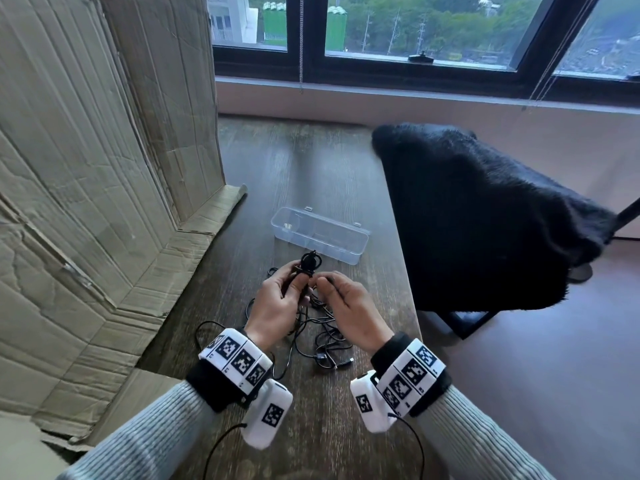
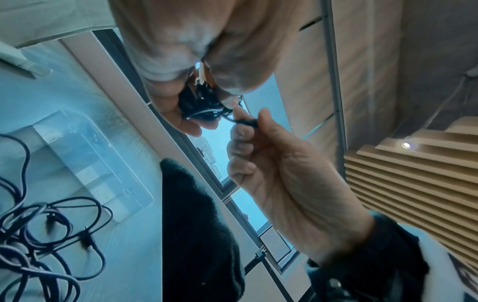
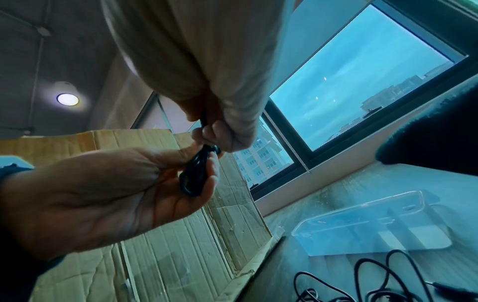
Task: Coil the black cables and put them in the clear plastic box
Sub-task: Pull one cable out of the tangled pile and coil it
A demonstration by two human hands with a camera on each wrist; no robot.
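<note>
My left hand [image 1: 278, 301] holds a small coil of black cable [image 1: 309, 263] upright between thumb and fingers; the coil also shows in the left wrist view [image 2: 200, 105] and the right wrist view [image 3: 194, 175]. Right beside it, my right hand [image 1: 348, 301] pinches that cable's free end [image 2: 245, 121] between thumb and forefinger. Both hands hover above a tangle of loose black cables [image 1: 323, 336] lying on the wooden table [image 1: 304, 168]. Just beyond the hands, the clear plastic box [image 1: 320, 233] stands open with no cable in it.
Large folded cardboard [image 1: 104, 168] stands along the left side of the table. A chair draped in black furry cloth [image 1: 485, 220] stands against the table's right edge. A window runs along the far wall.
</note>
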